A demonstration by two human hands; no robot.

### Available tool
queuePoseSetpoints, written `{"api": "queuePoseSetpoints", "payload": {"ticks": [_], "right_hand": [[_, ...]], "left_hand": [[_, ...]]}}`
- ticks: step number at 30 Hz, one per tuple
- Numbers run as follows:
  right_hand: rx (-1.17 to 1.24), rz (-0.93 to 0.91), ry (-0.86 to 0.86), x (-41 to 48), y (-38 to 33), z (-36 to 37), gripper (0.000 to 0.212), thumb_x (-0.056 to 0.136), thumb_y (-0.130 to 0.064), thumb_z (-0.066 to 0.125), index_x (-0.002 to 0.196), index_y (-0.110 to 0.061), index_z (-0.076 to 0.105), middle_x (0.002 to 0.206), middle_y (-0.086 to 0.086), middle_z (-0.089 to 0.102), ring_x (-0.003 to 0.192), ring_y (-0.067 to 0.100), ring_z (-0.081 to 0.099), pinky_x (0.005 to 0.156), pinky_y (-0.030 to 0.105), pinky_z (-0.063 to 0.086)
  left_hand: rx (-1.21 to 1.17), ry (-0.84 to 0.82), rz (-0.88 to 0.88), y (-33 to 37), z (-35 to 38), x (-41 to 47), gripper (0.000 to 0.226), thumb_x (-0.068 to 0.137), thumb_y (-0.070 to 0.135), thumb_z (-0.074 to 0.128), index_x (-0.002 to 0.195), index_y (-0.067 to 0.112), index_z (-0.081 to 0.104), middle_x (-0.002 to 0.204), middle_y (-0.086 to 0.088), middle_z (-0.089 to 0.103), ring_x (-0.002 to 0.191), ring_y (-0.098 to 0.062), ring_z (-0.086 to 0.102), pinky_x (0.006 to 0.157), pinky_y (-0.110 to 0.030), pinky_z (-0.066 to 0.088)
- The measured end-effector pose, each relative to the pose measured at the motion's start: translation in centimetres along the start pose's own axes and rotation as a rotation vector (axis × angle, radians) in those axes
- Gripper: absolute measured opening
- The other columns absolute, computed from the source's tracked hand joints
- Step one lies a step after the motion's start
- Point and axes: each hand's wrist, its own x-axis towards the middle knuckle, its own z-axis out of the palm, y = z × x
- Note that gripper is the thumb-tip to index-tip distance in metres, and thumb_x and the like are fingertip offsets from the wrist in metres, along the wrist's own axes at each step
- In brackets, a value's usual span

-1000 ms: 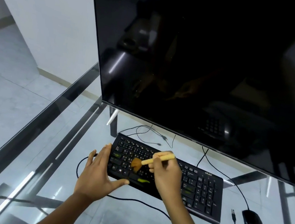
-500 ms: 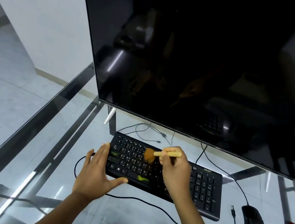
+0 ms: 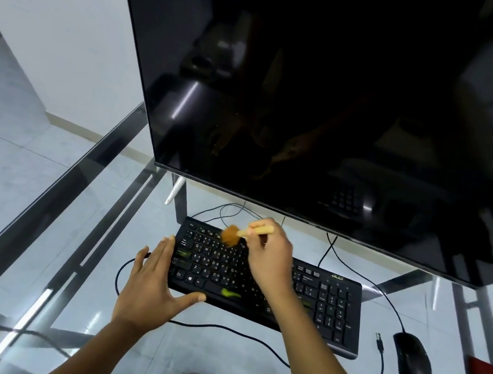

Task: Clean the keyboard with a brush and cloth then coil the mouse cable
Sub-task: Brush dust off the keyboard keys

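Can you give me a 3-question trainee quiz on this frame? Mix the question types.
1. True or false: the brush bristles sit on the upper left rows of the keyboard.
2. What is the left hand doing? A) holding a cloth B) lying open against the keyboard's left end C) lifting the mouse
3. Fill in: the USB plug lies loose on the glass desk between the keyboard and the ____.

Key:
1. True; the right hand has its grip on the handle.
2. B
3. mouse
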Motion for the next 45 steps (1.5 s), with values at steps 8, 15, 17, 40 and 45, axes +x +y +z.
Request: {"api": "queuePoseSetpoints", "payload": {"ticks": [8, 15, 17, 40, 45], "right_hand": [[0.041, 0.037, 0.088, -2.7, 3.3, -3.2, 0.012, 0.093, -0.011, 0.061, 0.09, -0.022, 0.063, 0.087, 0.001, 0.07, 0.074, 0.018, 0.068, 0.063, 0.025, 0.054], [0.086, 0.08, 0.077, -4.5, 4.6, -4.5, 0.024, 0.093, -0.013, 0.062, 0.085, -0.036, 0.061, 0.082, -0.006, 0.071, 0.076, 0.02, 0.069, 0.07, 0.033, 0.057], [0.139, 0.063, 0.089, -4.8, 4.9, -5.3, 0.023, 0.093, -0.012, 0.062, 0.084, -0.033, 0.061, 0.078, -0.004, 0.072, 0.074, 0.018, 0.069, 0.069, 0.031, 0.057], [0.135, 0.165, 0.16, -4.5, 6.5, -8.6, 0.011, 0.096, -0.018, 0.058, 0.086, -0.016, 0.062, 0.069, -0.005, 0.072, 0.068, 0.008, 0.068, 0.067, 0.028, 0.057], [0.061, 0.094, -0.046, -3.6, 5.4, -6.9, 0.009, 0.097, -0.023, 0.057, 0.09, -0.02, 0.062, 0.074, -0.007, 0.07, 0.069, 0.003, 0.067, 0.066, 0.015, 0.052]], "left_hand": [[0.0, 0.022, -0.001, 0.3, -0.1, 0.1, 0.12, 0.064, 0.088, 0.05, 0.151, 0.013, 0.016, 0.155, -0.005, 0.031, 0.145, -0.017, 0.013, 0.121, -0.044, 0.01], [0.046, -0.006, 0.036, -0.1, 0.3, -0.1, 0.119, 0.069, 0.087, 0.046, 0.152, 0.011, 0.007, 0.159, -0.006, 0.021, 0.149, -0.016, 0.008, 0.121, -0.046, 0.0], [0.076, -0.004, 0.059, 0.6, 0.2, -0.2, 0.119, 0.072, 0.086, 0.045, 0.153, 0.011, 0.003, 0.161, -0.005, 0.011, 0.149, -0.014, 0.0, 0.12, -0.047, -0.005], [0.204, -0.237, 0.306, 9.3, 3.4, 2.0, 0.123, 0.07, 0.094, 0.028, 0.153, 0.009, -0.007, 0.16, -0.002, -0.012, 0.145, -0.012, -0.021, 0.118, -0.045, -0.011], [0.217, -0.225, 0.253, 9.5, 3.9, 2.3, 0.125, 0.069, 0.094, 0.028, 0.152, 0.007, -0.005, 0.161, -0.005, -0.009, 0.146, -0.016, -0.018, 0.118, -0.045, -0.011]]}}
